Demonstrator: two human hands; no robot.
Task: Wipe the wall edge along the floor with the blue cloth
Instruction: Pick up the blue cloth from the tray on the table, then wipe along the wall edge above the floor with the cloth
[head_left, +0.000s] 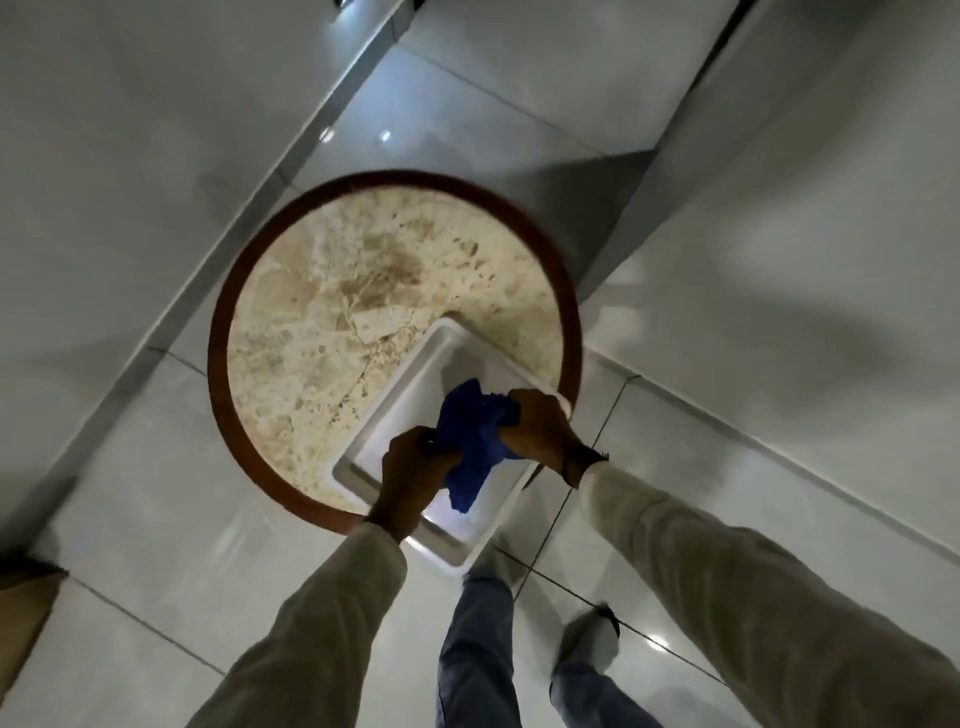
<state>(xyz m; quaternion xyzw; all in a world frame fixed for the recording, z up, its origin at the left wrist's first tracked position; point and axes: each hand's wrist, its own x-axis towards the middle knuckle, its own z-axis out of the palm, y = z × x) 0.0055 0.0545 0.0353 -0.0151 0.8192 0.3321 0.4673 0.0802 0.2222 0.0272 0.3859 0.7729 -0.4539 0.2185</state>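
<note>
The blue cloth (474, 441) is bunched up between both hands, held above a white rectangular tub (400, 410). My left hand (410, 480) grips its lower left part and my right hand (543, 431) grips its upper right part. A loose end of the cloth hangs down into the tub. The wall edge along the floor (244, 208) runs diagonally at the left, with another wall edge (779, 462) at the right.
The tub rests on a round marble-topped table with a brown wooden rim (218, 364), and overhangs the rim toward me. Glossy grey floor tiles (171, 519) surround the table. My legs and a shoe (592, 639) are below. A brown object (26, 603) sits at the left edge.
</note>
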